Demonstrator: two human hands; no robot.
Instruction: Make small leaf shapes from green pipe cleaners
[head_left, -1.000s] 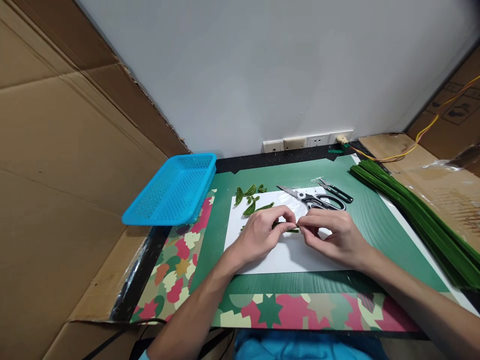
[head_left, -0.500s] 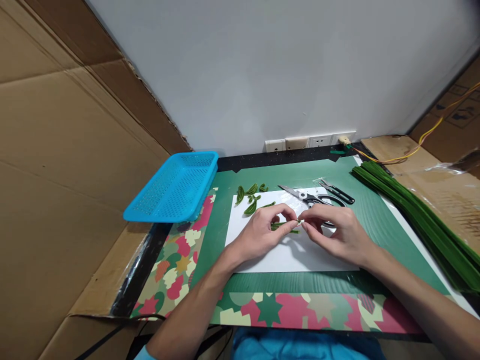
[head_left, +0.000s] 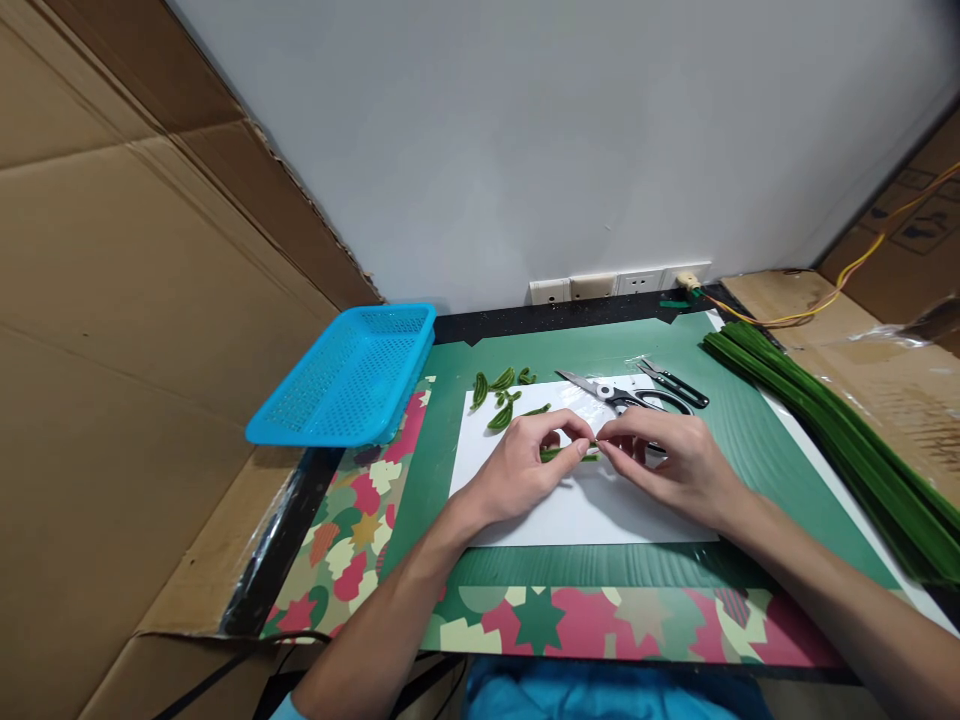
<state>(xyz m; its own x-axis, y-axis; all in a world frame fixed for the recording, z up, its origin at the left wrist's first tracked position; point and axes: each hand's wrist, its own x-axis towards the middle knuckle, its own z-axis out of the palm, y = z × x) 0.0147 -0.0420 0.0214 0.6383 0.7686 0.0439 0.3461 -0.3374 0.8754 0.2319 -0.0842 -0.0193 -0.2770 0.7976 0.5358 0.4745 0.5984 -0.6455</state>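
Over a white sheet of paper (head_left: 585, 515), my left hand (head_left: 529, 460) pinches a green pipe cleaner (head_left: 555, 454) between thumb and forefinger. Its bent lengths run under and past those fingers. My right hand (head_left: 667, 460) is closed in a pinch at the pipe cleaner's end, its fingertips meeting those of the left. Several leaf shapes bent from green pipe cleaner (head_left: 501, 415) lie on and just beyond the paper's upper left. Scissors (head_left: 604, 391) with black and white handles rest behind my right hand, which partly covers them.
Small black-handled cutters (head_left: 679, 386) lie beyond the scissors. A thick bundle of green pipe cleaners (head_left: 832, 440) stretches along the right side. On the left stands a blue plastic basket (head_left: 345, 375). Cardboard walls (head_left: 135, 330) and sockets (head_left: 641, 284) border the green mat (head_left: 577, 565).
My right fingertips have shifted slightly left, closer against the left ones, and the pipe cleaner's end is now more covered. Everything else stays in place.
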